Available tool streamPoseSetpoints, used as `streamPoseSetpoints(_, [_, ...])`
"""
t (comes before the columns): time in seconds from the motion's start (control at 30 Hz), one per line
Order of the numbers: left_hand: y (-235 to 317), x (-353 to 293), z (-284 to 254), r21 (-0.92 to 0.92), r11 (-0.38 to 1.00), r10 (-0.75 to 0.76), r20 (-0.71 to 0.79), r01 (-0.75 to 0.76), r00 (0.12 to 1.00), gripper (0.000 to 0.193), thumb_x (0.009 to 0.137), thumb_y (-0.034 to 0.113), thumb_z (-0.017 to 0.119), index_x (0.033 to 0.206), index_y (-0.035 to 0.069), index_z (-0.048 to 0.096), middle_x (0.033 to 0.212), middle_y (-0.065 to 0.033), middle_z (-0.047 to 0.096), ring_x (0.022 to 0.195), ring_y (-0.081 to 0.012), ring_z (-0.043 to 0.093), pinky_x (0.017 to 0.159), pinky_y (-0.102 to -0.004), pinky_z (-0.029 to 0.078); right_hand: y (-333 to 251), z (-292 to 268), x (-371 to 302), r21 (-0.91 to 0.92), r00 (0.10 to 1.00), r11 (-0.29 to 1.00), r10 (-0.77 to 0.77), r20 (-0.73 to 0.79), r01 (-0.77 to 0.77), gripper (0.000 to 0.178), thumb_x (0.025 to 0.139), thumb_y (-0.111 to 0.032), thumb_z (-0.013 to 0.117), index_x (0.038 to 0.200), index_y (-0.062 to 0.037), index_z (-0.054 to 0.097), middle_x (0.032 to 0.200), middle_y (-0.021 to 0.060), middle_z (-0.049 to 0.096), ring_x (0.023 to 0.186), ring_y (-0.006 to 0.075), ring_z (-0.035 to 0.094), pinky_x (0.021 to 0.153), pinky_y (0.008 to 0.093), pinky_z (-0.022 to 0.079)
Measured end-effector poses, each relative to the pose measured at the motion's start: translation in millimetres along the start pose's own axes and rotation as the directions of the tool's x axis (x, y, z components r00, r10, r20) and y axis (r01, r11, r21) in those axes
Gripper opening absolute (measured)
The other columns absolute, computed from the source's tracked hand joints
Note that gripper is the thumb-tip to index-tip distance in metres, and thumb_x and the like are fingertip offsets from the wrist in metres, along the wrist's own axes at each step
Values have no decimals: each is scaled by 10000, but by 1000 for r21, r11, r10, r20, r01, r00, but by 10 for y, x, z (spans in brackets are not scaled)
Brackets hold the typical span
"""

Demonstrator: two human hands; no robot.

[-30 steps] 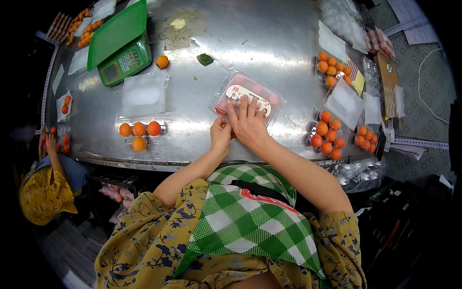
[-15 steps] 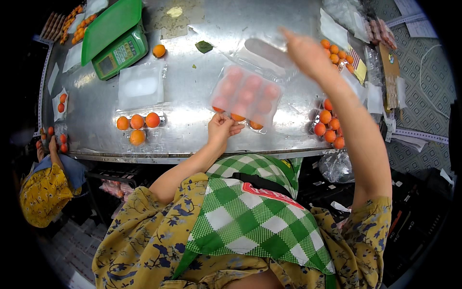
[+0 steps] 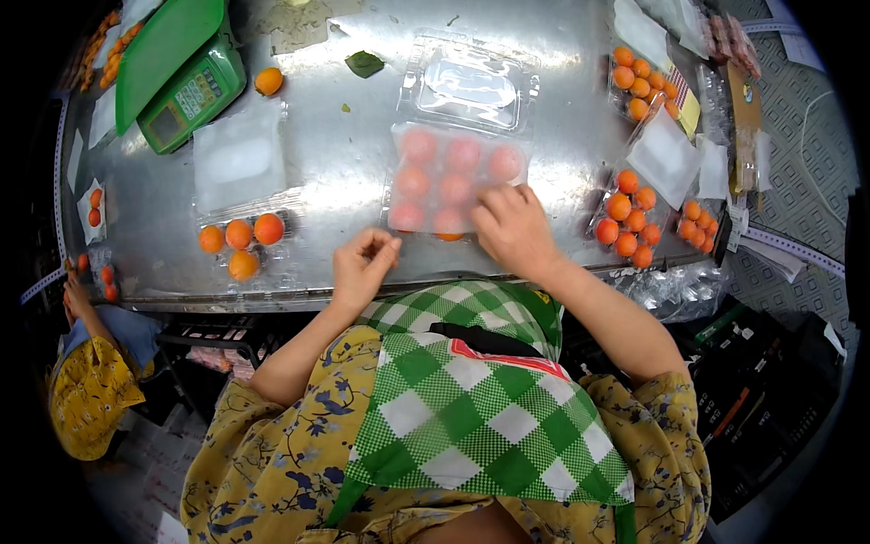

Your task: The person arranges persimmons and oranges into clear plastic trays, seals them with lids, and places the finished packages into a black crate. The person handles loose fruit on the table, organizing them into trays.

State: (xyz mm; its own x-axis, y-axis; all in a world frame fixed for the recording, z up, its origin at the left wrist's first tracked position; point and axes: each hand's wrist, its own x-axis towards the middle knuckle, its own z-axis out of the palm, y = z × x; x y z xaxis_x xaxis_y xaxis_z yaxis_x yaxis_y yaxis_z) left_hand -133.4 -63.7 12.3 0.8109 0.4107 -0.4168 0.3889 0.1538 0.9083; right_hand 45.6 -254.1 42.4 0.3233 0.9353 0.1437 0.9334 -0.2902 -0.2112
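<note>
In front of me lies an open clear plastic clamshell box (image 3: 419, 100), its lid folded back away from me. Round orange fruits fill its near half in rows, under a translucent white sheet (image 3: 435, 204) that dulls their colour; one orange fruit (image 3: 449, 238) peeks out at the near edge. My right hand (image 3: 517, 234) rests on the sheet's near right part, fingers bent and bunched together, hiding the fruit beneath. Beside the near left corner is my left hand (image 3: 364, 265), its thumb and fingers pinched; whatever may be between them is too small to tell.
On the left are a box part-filled with orange fruits (image 3: 237, 234), a white sheet (image 3: 237, 159) and a green scale (image 3: 192, 95). Filled boxes (image 3: 627, 219) stand to the right. A leaf (image 3: 364, 63) and a loose fruit (image 3: 268, 82) lie farther back. Another person's sleeve (image 3: 100, 385) shows far left.
My right hand has come back from the lid area at the far right onto the sheet's near right part. The lid now lies flat open. My left hand has moved slightly left and toward me.
</note>
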Motion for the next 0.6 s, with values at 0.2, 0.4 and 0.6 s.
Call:
streamPoseSetpoints(0.2, [215,489,-148,242,931,320,-172,-275,932,149,838,87,650,960,0,654,795,-44,634,725,-110,579,671,-253,459,874,-462,864,301,888,879,430,-163,-371,169,790,-171,637,916,-59,618,774,156,649,717,332,631,613,425,493])
streamPoseSetpoints(0.4, [540,923,-58,423,820,426,0,-386,905,297,771,70,684,1064,45,645,992,-87,628,877,-200,612,714,-318,492,1706,-185,1530,31,843,844,533,70,-536,213,816,-225,627,954,-64,650,873,140,677,822,297,652,729,401,515])
streamPoseSetpoints(0.6, [247,694,-125,210,958,257,-319,-197,912,229,828,82,660,1043,24,603,940,-80,618,841,-168,602,702,-299,493,1710,297,1576,-180,899,881,433,-66,-438,265,761,-241,667,992,-113,664,1048,101,622,1021,257,590,816,390,504])
